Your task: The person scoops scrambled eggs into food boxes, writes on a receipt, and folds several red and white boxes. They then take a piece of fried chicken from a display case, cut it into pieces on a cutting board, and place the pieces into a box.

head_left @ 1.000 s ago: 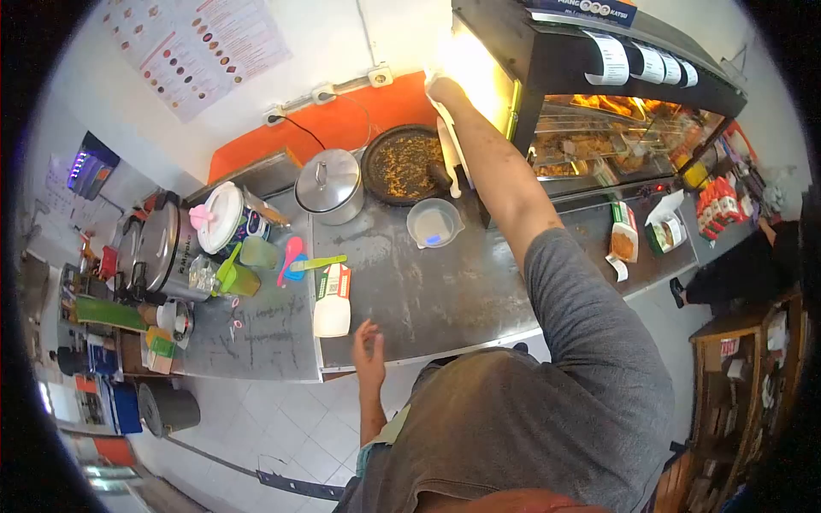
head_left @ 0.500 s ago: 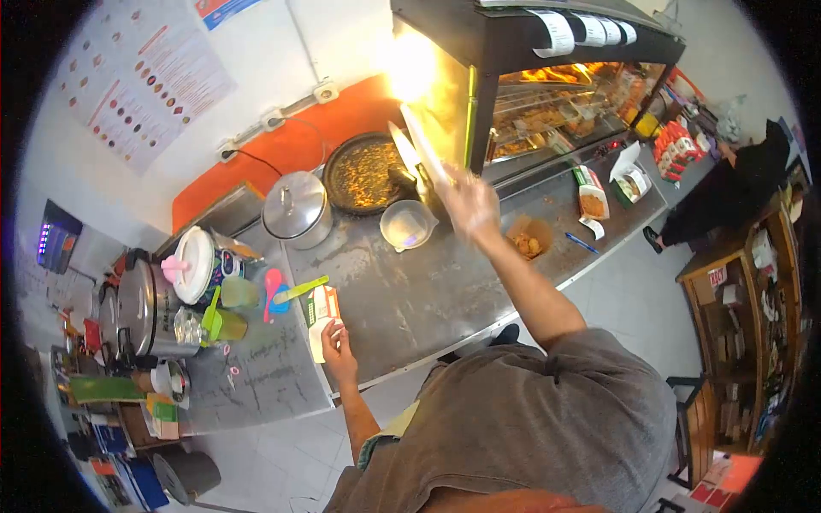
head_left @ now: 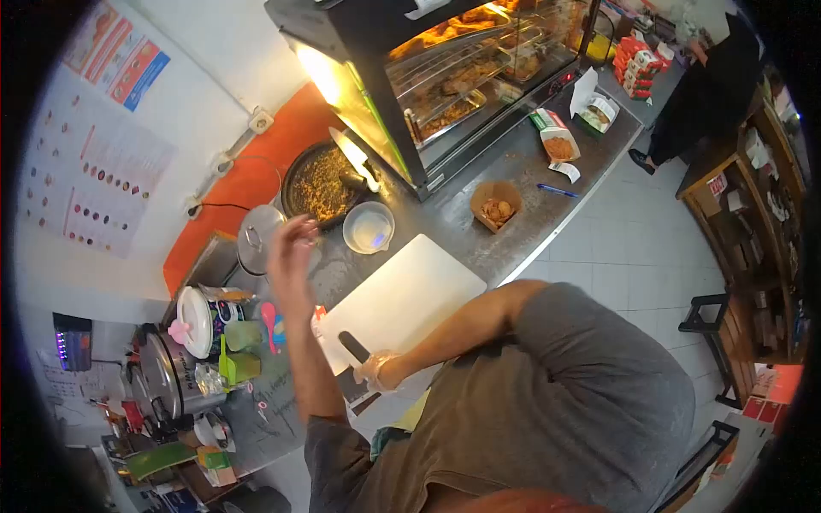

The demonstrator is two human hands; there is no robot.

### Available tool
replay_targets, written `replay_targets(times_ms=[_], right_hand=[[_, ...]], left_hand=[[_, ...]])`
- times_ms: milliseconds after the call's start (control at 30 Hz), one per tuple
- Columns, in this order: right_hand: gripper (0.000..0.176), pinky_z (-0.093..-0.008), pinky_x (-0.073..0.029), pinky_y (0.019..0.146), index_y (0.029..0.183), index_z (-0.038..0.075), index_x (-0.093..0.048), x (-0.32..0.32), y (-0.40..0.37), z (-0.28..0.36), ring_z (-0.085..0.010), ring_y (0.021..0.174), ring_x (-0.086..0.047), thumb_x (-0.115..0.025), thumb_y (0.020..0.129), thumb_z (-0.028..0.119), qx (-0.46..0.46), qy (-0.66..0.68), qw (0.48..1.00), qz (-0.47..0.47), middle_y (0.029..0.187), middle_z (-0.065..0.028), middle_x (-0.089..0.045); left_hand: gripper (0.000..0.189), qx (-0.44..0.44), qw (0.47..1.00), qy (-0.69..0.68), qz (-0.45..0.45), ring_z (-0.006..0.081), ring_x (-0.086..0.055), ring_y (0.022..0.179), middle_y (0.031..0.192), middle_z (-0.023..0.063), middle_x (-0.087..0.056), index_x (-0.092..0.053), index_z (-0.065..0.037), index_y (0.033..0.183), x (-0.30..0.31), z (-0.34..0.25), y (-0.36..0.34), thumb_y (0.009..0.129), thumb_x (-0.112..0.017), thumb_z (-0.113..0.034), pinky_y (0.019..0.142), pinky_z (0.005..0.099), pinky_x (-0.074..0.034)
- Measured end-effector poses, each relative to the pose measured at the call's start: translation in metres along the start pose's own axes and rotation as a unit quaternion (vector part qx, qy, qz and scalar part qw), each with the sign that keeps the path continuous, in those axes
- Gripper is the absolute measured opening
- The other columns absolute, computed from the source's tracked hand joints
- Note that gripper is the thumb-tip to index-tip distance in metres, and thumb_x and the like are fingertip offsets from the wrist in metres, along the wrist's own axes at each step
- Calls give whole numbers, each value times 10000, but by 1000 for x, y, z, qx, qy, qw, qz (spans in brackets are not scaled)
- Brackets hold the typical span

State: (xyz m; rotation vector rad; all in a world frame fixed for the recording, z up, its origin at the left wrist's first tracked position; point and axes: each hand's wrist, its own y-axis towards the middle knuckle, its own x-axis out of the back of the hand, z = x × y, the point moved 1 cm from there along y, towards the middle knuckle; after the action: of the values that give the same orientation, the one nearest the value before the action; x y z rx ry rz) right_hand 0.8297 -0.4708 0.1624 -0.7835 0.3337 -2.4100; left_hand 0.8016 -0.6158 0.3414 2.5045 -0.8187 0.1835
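Note:
My right hand (head_left: 379, 372), in a clear plastic glove, grips the near edge of a white cutting board (head_left: 410, 286) that lies across the counter. Beside its fingers, a dark elongated handle slot shows in the board. My bare left hand (head_left: 293, 248) is raised near the lidded pot (head_left: 255, 238), its fingers loosely bent and holding nothing. Just below it, only a sliver of the red-and-white carton (head_left: 319, 314) shows at the board's left side. A broad-bladed knife (head_left: 352, 154) rests by the dark pan (head_left: 321, 184) of brown crumbly food.
A clear measuring jug (head_left: 369, 228) stands beyond the board. To the right are a brown box of food (head_left: 495, 206), a blue pen (head_left: 558, 190) and filled cartons (head_left: 558, 141). The heated display case (head_left: 479, 77) bounds the back. A person in black (head_left: 705, 94) stands far right.
My right hand has brought the white cutting board down from near the display case onto the counter. My left hand has lifted off the carton and moved up and left. The view has shifted.

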Motion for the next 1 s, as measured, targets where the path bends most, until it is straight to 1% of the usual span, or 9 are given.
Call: replay_targets(times_ms=[167,333,400,500,567,600,733,833,1000], right_hand=[[446,-424,-477,891,1193,65,-599,-16,48,-53,-330,1039,-619,-612,792,259,92,-143,982,81,1142,-159,-637],[447,-422,-450,925,1187,63,-602,60,-58,-119,-332,1112,-575,-580,852,358,313,-33,949,17,1192,-173,-608],[478,-426,-426,954,1200,68,-595,119,-131,-152,-343,1135,-551,-537,894,431,180,55,982,-34,1214,-171,-594],[366,-330,-494,838,1147,89,-613,179,-223,-231,-165,934,-606,-629,886,345,-7,253,938,-238,1052,-60,-649],[290,-355,-476,847,1023,80,-662,206,-261,-310,-194,918,-620,-621,891,334,28,58,852,-519,1018,-73,-669],[245,-321,-484,790,1005,58,-658,224,-279,-338,-163,872,-605,-636,898,277,3,260,782,-567,958,-66,-660],[190,-249,-461,736,947,30,-661,315,-330,-331,-104,813,-565,-632,914,215,29,226,647,-728,886,-32,-639],[180,-271,-478,766,958,30,-666,350,-318,-293,-119,852,-591,-624,916,200,-67,96,646,-754,899,-51,-667],[211,-382,-510,801,1019,52,-660,418,-264,-243,-324,942,-638,-582,902,209,131,-299,635,-700,1002,-147,-656]], left_hand=[[476,68,986,0,153,191,-535,1147,1216,149,-573,-482,13,1287,-126,34,63,896,-620,-220,936,306,-415],[577,43,988,142,-38,352,-411,1242,1320,233,-410,-435,58,1282,-229,92,108,873,-641,-293,1041,393,-327],[554,52,976,158,-139,350,-398,1226,1274,228,-398,-441,44,1254,-258,75,105,846,-654,-266,1043,388,-315],[487,6,954,185,-236,331,-424,1180,1189,211,-438,-456,23,1200,-290,82,116,828,-654,-222,1021,390,-324],[507,31,972,101,-211,347,-420,1142,1168,203,-433,-461,14,1173,-308,82,123,758,-696,-159,997,411,-327],[529,-36,972,116,-204,345,-425,1107,1134,194,-441,-436,3,1176,-320,88,129,730,-686,-135,971,410,-337],[540,-101,982,89,-135,362,-432,1112,1162,225,-440,-397,6,1187,-378,84,152,729,-656,-117,978,419,-343],[596,-99,991,-34,-87,358,-459,1156,1214,220,-457,-381,17,1255,-403,98,167,743,-662,-103,1007,412,-362],[588,-61,992,11,-113,339,-448,1213,1244,198,-466,-376,6,1277,-394,99,88,763,-654,-63,1030,390,-357]])
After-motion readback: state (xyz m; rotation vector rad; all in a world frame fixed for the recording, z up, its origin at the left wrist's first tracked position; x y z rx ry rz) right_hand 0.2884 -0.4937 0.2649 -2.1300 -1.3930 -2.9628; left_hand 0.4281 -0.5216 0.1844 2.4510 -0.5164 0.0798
